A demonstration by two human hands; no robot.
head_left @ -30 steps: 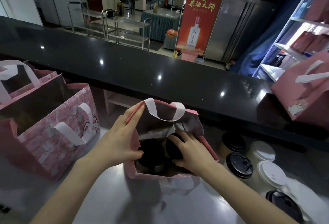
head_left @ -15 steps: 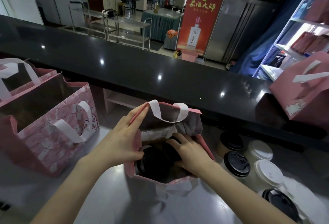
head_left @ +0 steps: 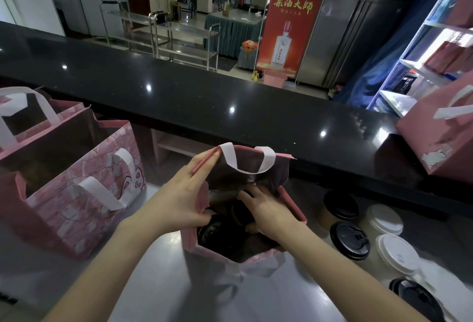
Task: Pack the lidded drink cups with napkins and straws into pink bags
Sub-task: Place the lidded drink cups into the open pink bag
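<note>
The small pink paper bag (head_left: 258, 261) with white ribbon handles stands open on the glossy grey desk (head_left: 153, 270), directly in front of the person, just below a raised black stone ledge (head_left: 204, 101). The left hand (head_left: 179, 204) pinches the bag's left wall: its fingers lie straight along the outside, up to the far corner of the rim, and its thumb presses from the inside. The right hand (head_left: 266, 213) reaches down into the bag's mouth, its fingers curled over a brown paper cup with a black lid (head_left: 238, 213) and its thumb on the near side of the cup. A second black-lidded cup (head_left: 217, 234) sits in the bag just beside it, towards the left wall.

To the right of the bag, near it on the desk, stands a cluster of lidded cups: three with black lids (head_left: 349, 240) and two with white lids (head_left: 396, 252). On the left of the desk stands a larger pink bag with a brick and pig print (head_left: 84, 193), open, with another pink bag (head_left: 66, 109) touching it behind. A further pink bag (head_left: 440, 137) rests on the ledge at the far right.
</note>
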